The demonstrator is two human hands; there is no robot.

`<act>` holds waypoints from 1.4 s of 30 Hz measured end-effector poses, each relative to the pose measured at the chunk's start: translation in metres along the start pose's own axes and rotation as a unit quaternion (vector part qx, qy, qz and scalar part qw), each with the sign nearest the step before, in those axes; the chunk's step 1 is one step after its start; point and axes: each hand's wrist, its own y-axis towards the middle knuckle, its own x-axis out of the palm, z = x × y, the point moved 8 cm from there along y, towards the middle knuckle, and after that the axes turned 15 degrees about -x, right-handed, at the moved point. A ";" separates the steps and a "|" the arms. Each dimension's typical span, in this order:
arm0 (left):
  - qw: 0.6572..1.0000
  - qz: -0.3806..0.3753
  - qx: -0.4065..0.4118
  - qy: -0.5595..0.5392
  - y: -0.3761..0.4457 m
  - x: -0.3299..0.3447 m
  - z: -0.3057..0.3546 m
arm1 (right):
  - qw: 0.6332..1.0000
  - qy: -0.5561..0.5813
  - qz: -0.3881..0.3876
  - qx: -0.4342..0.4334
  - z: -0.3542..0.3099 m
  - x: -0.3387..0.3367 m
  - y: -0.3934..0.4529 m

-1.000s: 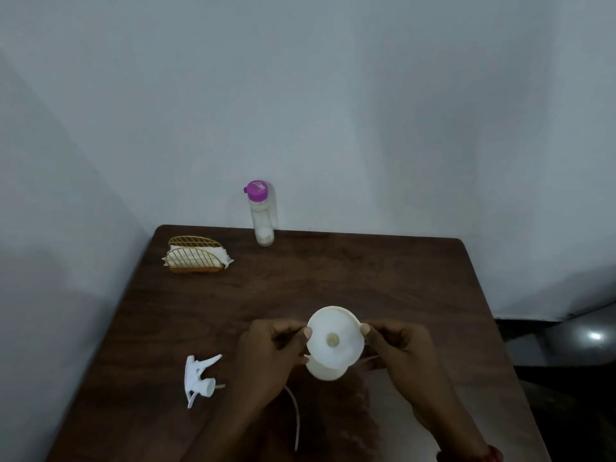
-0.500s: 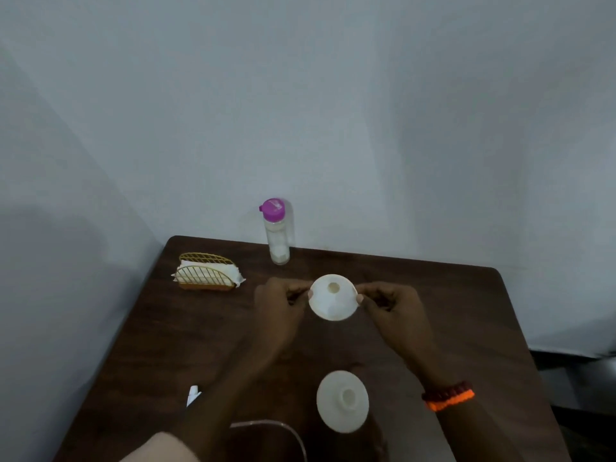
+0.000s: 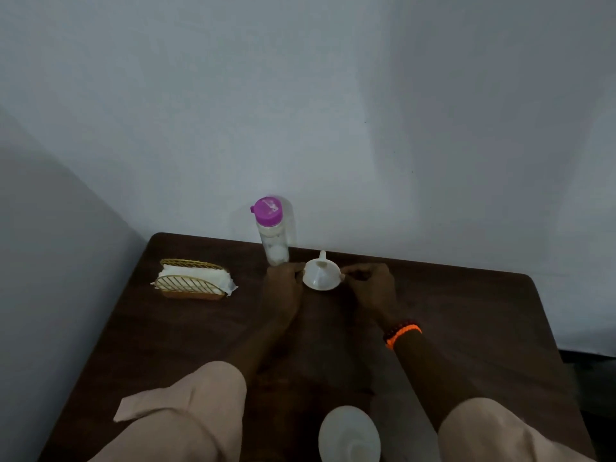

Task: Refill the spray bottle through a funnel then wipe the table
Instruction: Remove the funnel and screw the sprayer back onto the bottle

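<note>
In the head view, both hands reach far across the dark wooden table [image 3: 466, 328]. The left hand [image 3: 283, 288] and the right hand [image 3: 370, 285] pinch opposite sides of the rim of a small white funnel [image 3: 321, 278], which sits inverted, mouth down and spout pointing up, at or just above the tabletop; contact with the wood cannot be told. So neither hand is free: each grips the funnel's edge with its fingertips.

The spray bottle [image 3: 349, 435] stands near the person at the bottom edge of the view, between the 2 sleeved forearms, its neck open and well apart from the funnel. A clear bottle with a purple cap [image 3: 270, 233] stands against the wall just behind and to the left of the funnel, likely the refill source. A wire holder of white napkins [image 3: 193, 281] sits to the left, probably meant for the wiping.

The funnel looks like thin moulded plastic: very light, stiff enough to hold shape, smooth and a little slippery. A rim pinch by 1 hand should carry it. Being so light, it would tip easily in the bottle neck, so steadying it by the rim while pouring seems wise. The spray bottle looks translucent and likely empty, so it may topple easily; grasping its body low down seems safest.
</note>
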 end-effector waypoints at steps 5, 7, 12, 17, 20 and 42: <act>1.000 0.002 0.005 -0.007 0.009 0.010 0.000 | 1.000 0.007 -0.002 0.014 0.011 0.002 0.007; 1.000 -0.001 0.006 -0.006 0.010 0.013 -0.002 | 1.000 0.013 -0.002 0.021 0.013 0.005 0.006; 1.000 0.007 0.001 0.012 0.012 0.016 -0.007 | 0.999 0.011 -0.007 0.031 0.017 0.007 0.006; 1.000 0.015 -0.019 0.015 -0.005 -0.004 -0.012 | 0.998 0.011 -0.002 0.056 0.020 -0.006 -0.012; 0.997 0.039 -0.065 0.010 -0.037 -0.031 -0.032 | 0.997 0.013 0.053 0.058 0.018 -0.036 -0.052; 0.946 -0.005 -0.319 -0.051 -0.246 -0.111 -0.240 | 0.983 -0.032 -0.111 0.141 0.000 0.076 -0.371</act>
